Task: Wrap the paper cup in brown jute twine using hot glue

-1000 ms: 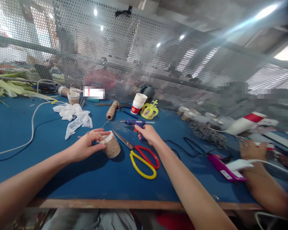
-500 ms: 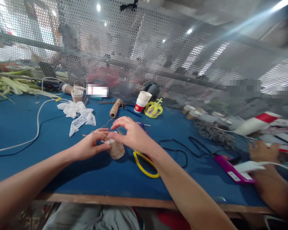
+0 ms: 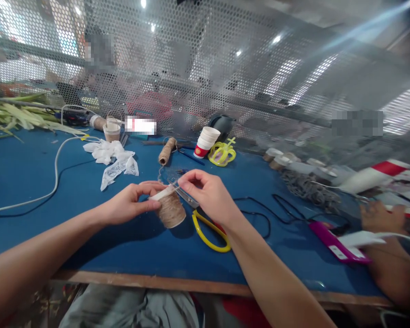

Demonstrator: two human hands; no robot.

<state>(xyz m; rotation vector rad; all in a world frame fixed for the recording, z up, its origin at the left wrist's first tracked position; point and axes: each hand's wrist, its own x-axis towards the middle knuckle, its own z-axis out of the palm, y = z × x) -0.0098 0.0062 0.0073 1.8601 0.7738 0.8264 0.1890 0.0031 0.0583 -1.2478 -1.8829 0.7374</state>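
Note:
A paper cup wrapped in brown twine (image 3: 172, 212) is tilted above the table, its white rim up and to the left. My left hand (image 3: 133, 202) grips it by the rim, thumb in front and fingers behind. My right hand (image 3: 208, 193) pinches a strand of twine at the rim's right side. Beyond them lies a roll of twine (image 3: 166, 151), with a loose strand (image 3: 161, 172) trailing from it towards the cup. Yellow-handled scissors (image 3: 210, 240) rest under my right hand, partly covered by it.
White gloves (image 3: 118, 159), a twine-wrapped cup (image 3: 111, 131), stacked paper cups (image 3: 205, 143) and a yellow crown-shaped piece (image 3: 222, 154) stand farther back. To the right are a black cord (image 3: 259, 216), a purple power strip (image 3: 338, 243) and another person's hand (image 3: 381, 216).
My right hand has moved off the cup's top to the right, pulling a strand of twine. The cup has tilted, showing its white rim, and the scissors' blades have come into sight.

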